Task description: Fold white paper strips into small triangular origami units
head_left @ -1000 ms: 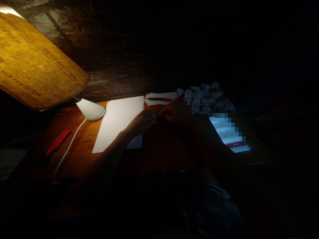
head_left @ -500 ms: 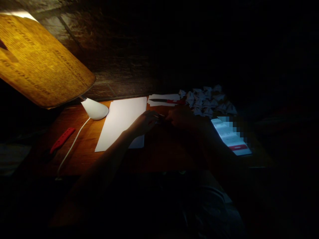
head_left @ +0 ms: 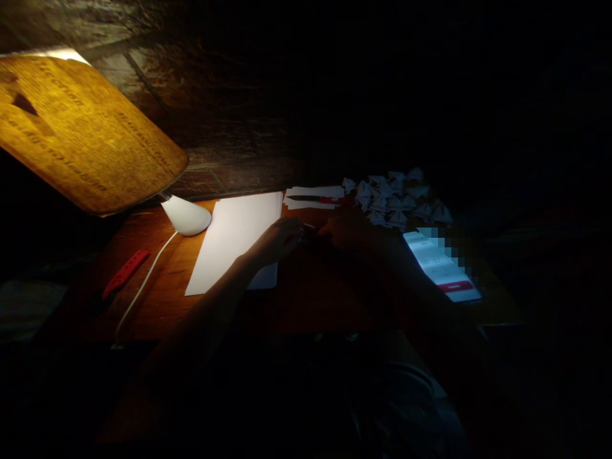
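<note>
My left hand (head_left: 285,234) is closed on a small piece of paper (head_left: 307,227), only a thin pale edge of which shows. Across from it, my right hand (head_left: 340,231) sits in deep shadow, its fingers pinched together at the same paper's other side. A stack of white paper sheets (head_left: 229,239) lies under and beside my left wrist. Just beyond the hands, a knife (head_left: 329,200) with a red handle and dark blade rests on smaller cut paper (head_left: 313,192).
Several folded paper pieces (head_left: 382,194) are heaped at the back right of the wooden table (head_left: 157,299). A lit phone (head_left: 442,268) lies at the right. To the left stand a desk lamp (head_left: 189,217), its white cable (head_left: 143,280) and a red power strip (head_left: 125,274).
The view has shifted slightly, so the lamp and table sit a little lower and the lamp further right. Both hands stay together around the small paper with little visible movement.
</note>
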`<act>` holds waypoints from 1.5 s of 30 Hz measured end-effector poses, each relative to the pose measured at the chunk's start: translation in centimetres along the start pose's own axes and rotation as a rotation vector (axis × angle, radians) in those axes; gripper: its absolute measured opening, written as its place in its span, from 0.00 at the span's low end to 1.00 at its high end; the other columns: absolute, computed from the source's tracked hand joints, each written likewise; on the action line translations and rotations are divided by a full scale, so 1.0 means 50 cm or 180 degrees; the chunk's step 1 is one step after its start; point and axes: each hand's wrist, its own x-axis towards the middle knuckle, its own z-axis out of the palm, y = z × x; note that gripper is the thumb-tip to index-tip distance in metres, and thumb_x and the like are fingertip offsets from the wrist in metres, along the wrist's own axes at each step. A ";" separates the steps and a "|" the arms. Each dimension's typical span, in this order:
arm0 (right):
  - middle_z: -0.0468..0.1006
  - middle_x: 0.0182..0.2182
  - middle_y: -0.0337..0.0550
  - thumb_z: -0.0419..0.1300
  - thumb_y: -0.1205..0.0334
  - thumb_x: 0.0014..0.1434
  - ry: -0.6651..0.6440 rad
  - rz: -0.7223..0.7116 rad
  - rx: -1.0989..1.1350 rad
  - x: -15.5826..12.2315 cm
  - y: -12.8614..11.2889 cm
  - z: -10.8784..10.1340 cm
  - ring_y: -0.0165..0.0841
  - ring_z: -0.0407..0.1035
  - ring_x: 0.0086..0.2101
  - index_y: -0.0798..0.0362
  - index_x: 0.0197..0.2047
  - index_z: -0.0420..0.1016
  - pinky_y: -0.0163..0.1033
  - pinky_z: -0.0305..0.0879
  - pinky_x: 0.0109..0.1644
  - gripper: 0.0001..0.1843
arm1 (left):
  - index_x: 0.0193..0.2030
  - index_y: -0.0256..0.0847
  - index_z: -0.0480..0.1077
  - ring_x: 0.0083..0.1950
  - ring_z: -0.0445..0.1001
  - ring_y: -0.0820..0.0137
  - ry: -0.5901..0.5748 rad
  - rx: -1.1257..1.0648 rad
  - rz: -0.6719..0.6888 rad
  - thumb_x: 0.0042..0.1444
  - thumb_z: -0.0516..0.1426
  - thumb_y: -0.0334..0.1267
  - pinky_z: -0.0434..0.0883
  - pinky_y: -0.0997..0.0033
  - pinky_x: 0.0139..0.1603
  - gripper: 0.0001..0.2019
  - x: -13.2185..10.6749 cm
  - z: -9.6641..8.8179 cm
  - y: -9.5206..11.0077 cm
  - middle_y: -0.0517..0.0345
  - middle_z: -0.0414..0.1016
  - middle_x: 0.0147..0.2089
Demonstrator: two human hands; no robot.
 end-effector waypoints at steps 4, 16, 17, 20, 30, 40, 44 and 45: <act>0.87 0.54 0.44 0.59 0.71 0.61 0.0059 -0.0024 -0.0020 -0.001 0.002 0.000 0.40 0.80 0.47 0.37 0.64 0.82 0.39 0.66 0.41 0.32 | 0.47 0.43 0.81 0.58 0.79 0.60 -0.0020 0.0045 0.0018 0.65 0.54 0.28 0.77 0.51 0.61 0.14 -0.001 0.003 -0.009 0.50 0.83 0.57; 0.88 0.52 0.39 0.58 0.72 0.61 0.0084 -0.0382 0.0095 -0.003 0.027 0.003 0.36 0.78 0.46 0.37 0.64 0.82 0.38 0.64 0.44 0.32 | 0.51 0.44 0.81 0.54 0.80 0.62 0.0034 -0.0065 -0.0005 0.64 0.55 0.29 0.78 0.57 0.59 0.16 0.003 -0.001 -0.003 0.53 0.85 0.52; 0.88 0.52 0.39 0.58 0.71 0.61 0.0086 -0.0389 0.0109 -0.003 0.028 0.004 0.36 0.77 0.45 0.37 0.64 0.82 0.38 0.63 0.44 0.32 | 0.51 0.44 0.81 0.53 0.80 0.62 0.0027 -0.0039 -0.0003 0.64 0.54 0.29 0.77 0.56 0.59 0.16 0.003 -0.001 -0.003 0.53 0.85 0.52; 0.88 0.52 0.38 0.58 0.69 0.62 0.0091 -0.0410 0.0132 -0.001 0.027 0.005 0.35 0.77 0.44 0.36 0.62 0.83 0.38 0.63 0.43 0.30 | 0.53 0.45 0.81 0.53 0.79 0.62 0.0012 0.0017 -0.0013 0.63 0.54 0.28 0.77 0.55 0.58 0.18 0.002 0.001 -0.004 0.53 0.85 0.52; 0.88 0.52 0.41 0.58 0.66 0.63 0.0306 -0.0329 0.0358 -0.007 0.024 0.010 0.37 0.79 0.46 0.40 0.62 0.84 0.39 0.65 0.47 0.27 | 0.49 0.42 0.80 0.53 0.77 0.60 -0.0261 0.0363 0.0085 0.64 0.53 0.26 0.76 0.55 0.58 0.15 0.007 0.002 -0.001 0.51 0.82 0.53; 0.87 0.53 0.44 0.58 0.63 0.65 0.0577 -0.0208 0.0121 -0.016 0.002 0.010 0.42 0.79 0.47 0.41 0.61 0.84 0.42 0.65 0.46 0.25 | 0.49 0.42 0.79 0.52 0.75 0.58 -0.0363 0.0785 -0.0038 0.63 0.55 0.26 0.76 0.54 0.55 0.15 0.004 0.010 0.002 0.48 0.80 0.52; 0.87 0.53 0.45 0.59 0.63 0.64 0.0462 -0.0216 0.0071 -0.018 -0.005 0.009 0.42 0.79 0.48 0.43 0.59 0.86 0.42 0.64 0.45 0.23 | 0.50 0.43 0.79 0.51 0.76 0.58 -0.0282 0.0671 -0.0037 0.64 0.55 0.28 0.76 0.53 0.55 0.14 0.005 0.009 0.001 0.49 0.80 0.51; 0.86 0.54 0.45 0.60 0.63 0.64 0.0462 -0.0236 0.0071 -0.019 -0.007 0.009 0.43 0.79 0.49 0.43 0.58 0.86 0.42 0.64 0.45 0.22 | 0.49 0.43 0.79 0.51 0.76 0.58 -0.0266 0.0642 -0.0033 0.64 0.55 0.28 0.76 0.54 0.55 0.13 0.005 0.009 0.001 0.49 0.80 0.50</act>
